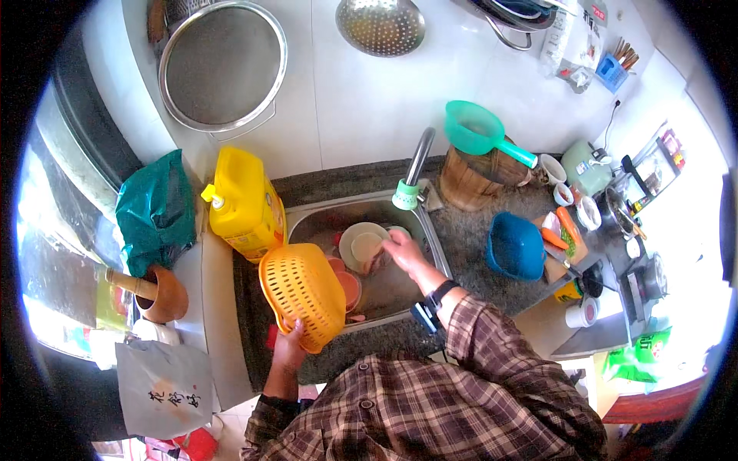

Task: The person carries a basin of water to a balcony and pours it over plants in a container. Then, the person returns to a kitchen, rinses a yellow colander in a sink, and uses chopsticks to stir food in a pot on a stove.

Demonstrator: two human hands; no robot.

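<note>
My left hand (pixel 290 344) grips the near rim of an orange-yellow plastic colander (pixel 308 294), which is tilted over the left side of the stainless-steel sink (pixel 398 291). Down in the sink, my right hand (pixel 406 253) is at the right edge of a pale bowl (pixel 349 245). Whether its fingers hold anything is unclear. A brownish item (pixel 377 262) lies by the bowl, too blurred to name. Pinkish-red dishes (pixel 349 288) sit beside the colander, partly hidden by it. The faucet (pixel 420 161), with a green spout attachment, stands behind the sink.
A yellow detergent jug (pixel 248 196) stands at the sink's left corner. On the right are a wooden bucket (pixel 470 178) topped by a green plastic ladle (pixel 475 127), a blue plastic basin (pixel 515 246) and a cutting board (pixel 556 268) with carrots (pixel 568 223) and a knife (pixel 568 265).
</note>
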